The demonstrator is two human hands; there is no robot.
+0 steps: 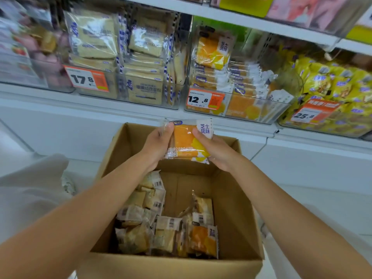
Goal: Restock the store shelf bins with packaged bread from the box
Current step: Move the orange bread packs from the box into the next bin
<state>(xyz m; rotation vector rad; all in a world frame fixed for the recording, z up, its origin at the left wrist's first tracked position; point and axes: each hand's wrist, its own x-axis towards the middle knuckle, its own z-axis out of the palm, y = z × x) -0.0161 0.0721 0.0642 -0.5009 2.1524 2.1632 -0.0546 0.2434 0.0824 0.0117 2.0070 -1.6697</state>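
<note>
An orange and white bread pack [186,140] is held upright above the far edge of the cardboard box [237,198]. My left hand [157,147] grips its left side and my right hand [213,150] grips its right side. Several more bread packs [167,224] lie in the bottom of the box. Straight ahead on the shelf stands a clear bin [251,115] with a 12.8 price tag, part-filled with matching orange packs [211,51].
A clear bin [175,105] of pale toast packs, tagged 17.8, stands to the left. A bin [314,129] of yellow packs, tagged 25.8, stands to the right. A white shelf ledge [80,101] runs under the bins. An upper shelf [241,19] hangs above them.
</note>
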